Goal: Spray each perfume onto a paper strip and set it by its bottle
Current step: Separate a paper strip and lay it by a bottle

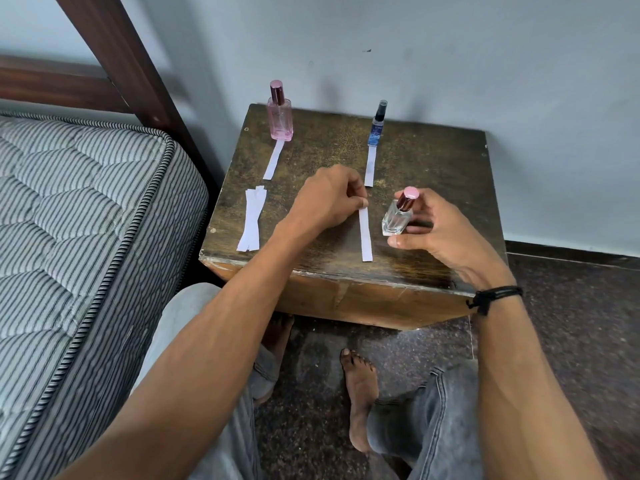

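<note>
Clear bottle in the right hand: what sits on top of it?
A pink-topped cap sits on the clear bottle, which the right hand holds. Whatever is under the cap is covered.

Both bare forearms reach forward, side by side. The left hand (329,199), knuckles up, pinches the far end of a narrow white paper strip (365,237) between thumb and curled fingers (353,194). The right hand (443,233) grips a tilted clear glass perfume bottle with a pink cap (398,218); a black cord band (495,296) circles its wrist.

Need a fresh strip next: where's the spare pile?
In the head view, the spare strips lie front-left on the table, left of the left hand.
</note>
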A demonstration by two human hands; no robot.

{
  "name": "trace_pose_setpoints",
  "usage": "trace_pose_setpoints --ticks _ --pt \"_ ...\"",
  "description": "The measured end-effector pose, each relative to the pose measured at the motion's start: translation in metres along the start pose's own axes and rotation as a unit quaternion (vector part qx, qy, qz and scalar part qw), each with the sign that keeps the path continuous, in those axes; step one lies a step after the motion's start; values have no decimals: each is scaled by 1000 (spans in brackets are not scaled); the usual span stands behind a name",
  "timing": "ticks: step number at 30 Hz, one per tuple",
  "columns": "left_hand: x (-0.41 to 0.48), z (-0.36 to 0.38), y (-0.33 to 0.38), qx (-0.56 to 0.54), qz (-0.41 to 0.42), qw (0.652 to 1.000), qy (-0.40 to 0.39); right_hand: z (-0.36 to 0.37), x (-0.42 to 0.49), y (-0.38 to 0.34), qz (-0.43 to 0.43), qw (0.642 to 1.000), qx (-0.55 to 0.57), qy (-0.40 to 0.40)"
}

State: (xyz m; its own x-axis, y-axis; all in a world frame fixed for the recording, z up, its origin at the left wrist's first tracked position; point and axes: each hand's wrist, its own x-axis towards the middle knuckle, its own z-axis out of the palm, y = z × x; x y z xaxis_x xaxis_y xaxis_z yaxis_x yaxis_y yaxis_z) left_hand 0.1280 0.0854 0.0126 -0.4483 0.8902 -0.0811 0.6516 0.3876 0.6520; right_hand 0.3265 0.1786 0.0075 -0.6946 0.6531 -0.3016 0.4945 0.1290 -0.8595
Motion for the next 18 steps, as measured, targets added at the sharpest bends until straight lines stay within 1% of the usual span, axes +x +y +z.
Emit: trace_pose_setpoints --ticks 4,6,8,10,12,18 --pt "1 -10 -2 -47 -25 999 -2 -7 -12 -8 91 993 -50 49" --pt "1 -15 -4 -72 -41 997 -6 -6 -18 -9 130 987 -86 33" --pt "1 -19 -4 -94 -54 994 -6 -1 -21 -12 150 983 -109 -5" --pt "1 -22 -4 -120 -60 991 -2 8 -22 -18 154 980 -124 -30" --pt "1 -25 -6 -143 -58 988 -1 16 -21 -23 150 979 -130 -34" --pt "4 -32 -12 -180 -66 981 -9 33 -23 -30 137 984 -115 -4"
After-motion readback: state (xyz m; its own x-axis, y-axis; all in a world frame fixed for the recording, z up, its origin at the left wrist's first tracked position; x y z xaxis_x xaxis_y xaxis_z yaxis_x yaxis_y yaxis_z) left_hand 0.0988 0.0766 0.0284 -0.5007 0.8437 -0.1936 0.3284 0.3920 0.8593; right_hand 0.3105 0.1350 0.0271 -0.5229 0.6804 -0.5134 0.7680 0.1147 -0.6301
